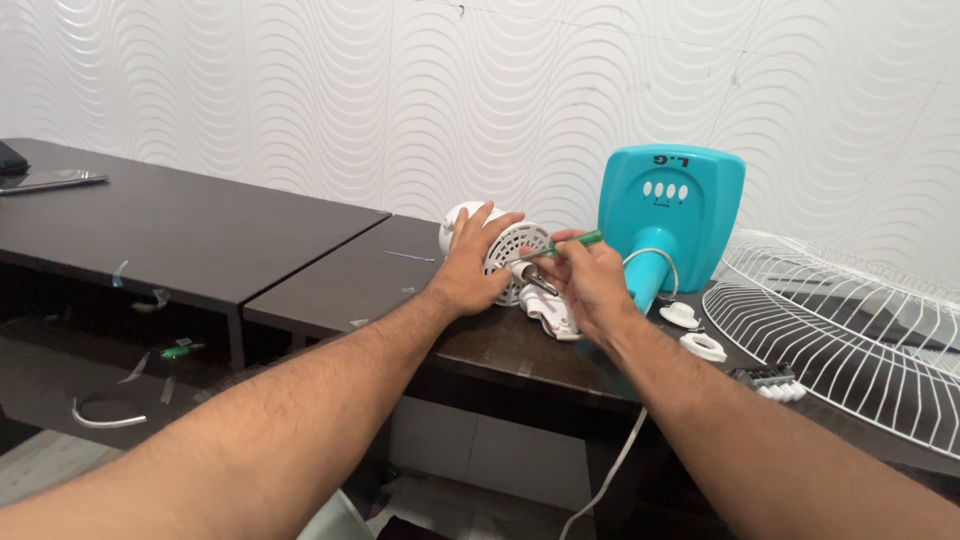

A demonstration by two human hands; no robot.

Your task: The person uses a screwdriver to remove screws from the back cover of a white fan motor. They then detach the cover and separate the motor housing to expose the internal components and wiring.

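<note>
My left hand [472, 262] rests over a white round vented fan motor housing [512, 247] that lies on the dark table [330, 280]. My right hand [590, 280] grips a green-handled screwdriver [570, 243], its tip pointing left at the housing. Just under the right hand lies a white plastic part [548, 312]. A turquoise fan base [670, 215] stands upright directly behind the right hand, with a white cord looping from its neck.
White wire fan grilles [850, 320] lie at the right. Two small white fittings [700, 345] and a switch block [770, 382] sit near the table's front edge. A second dark table [150, 220] at the left holds a flat device [50, 180]. A white cable [610, 470] hangs down.
</note>
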